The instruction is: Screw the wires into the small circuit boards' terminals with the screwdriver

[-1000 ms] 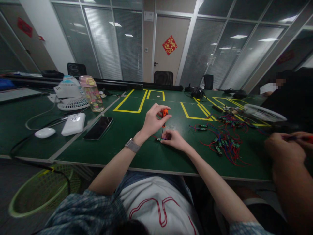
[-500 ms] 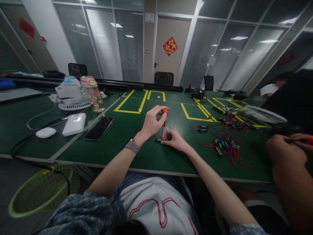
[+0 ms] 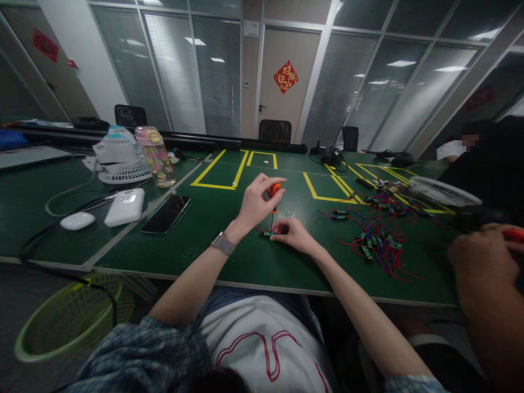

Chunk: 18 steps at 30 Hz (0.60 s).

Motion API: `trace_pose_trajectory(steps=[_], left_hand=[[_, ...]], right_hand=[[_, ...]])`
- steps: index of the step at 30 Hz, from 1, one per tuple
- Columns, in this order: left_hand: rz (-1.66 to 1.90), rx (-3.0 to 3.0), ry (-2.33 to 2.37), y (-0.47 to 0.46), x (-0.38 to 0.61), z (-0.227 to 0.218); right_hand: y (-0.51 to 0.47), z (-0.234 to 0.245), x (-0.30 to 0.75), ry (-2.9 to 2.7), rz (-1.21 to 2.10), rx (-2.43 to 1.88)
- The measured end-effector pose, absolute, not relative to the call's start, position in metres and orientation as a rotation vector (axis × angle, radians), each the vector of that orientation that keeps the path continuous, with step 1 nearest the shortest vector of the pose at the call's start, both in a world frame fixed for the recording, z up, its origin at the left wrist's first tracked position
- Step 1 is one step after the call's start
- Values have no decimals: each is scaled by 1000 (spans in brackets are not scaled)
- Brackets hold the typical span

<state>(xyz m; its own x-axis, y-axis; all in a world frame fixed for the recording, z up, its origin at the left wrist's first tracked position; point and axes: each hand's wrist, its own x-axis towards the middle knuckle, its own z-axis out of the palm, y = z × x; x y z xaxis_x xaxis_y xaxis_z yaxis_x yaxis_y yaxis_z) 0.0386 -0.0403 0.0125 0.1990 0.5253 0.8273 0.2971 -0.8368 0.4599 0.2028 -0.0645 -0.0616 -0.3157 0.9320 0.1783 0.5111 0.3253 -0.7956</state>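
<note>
My left hand (image 3: pixel 258 201), with a grey-banded watch on its wrist, holds an orange-handled screwdriver (image 3: pixel 275 189) between thumb and fingers. The screwdriver stands upright, its shaft pointing down at a small green circuit board (image 3: pixel 267 234) on the table. Whether the tip sits in a screw is too small to tell. My right hand (image 3: pixel 291 232) pinches the right end of that board and steadies it against the table. A red wire shows at the board's left, partly behind my left wrist.
Several wired circuit boards (image 3: pixel 379 240) lie in a tangle to the right. A co-worker's hands (image 3: pixel 487 256) are at the right edge. To the left are a phone (image 3: pixel 166 214), a white power bank (image 3: pixel 124 207), a bottle (image 3: pixel 155 158) and a fan (image 3: pixel 123 158). A green basket (image 3: pixel 24 341) stands below.
The fingers of my left hand have shifted on the screwdriver handle, the index finger now stretched further out over its top. My right hand and the board stay in place.
</note>
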Motion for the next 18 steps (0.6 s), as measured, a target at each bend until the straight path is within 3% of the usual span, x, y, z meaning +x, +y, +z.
trace_pose_trajectory(steps=[18], left_hand=[[1614, 1951, 566, -37, 40, 12]], right_hand=[[-67, -59, 205, -2073, 681, -1208]])
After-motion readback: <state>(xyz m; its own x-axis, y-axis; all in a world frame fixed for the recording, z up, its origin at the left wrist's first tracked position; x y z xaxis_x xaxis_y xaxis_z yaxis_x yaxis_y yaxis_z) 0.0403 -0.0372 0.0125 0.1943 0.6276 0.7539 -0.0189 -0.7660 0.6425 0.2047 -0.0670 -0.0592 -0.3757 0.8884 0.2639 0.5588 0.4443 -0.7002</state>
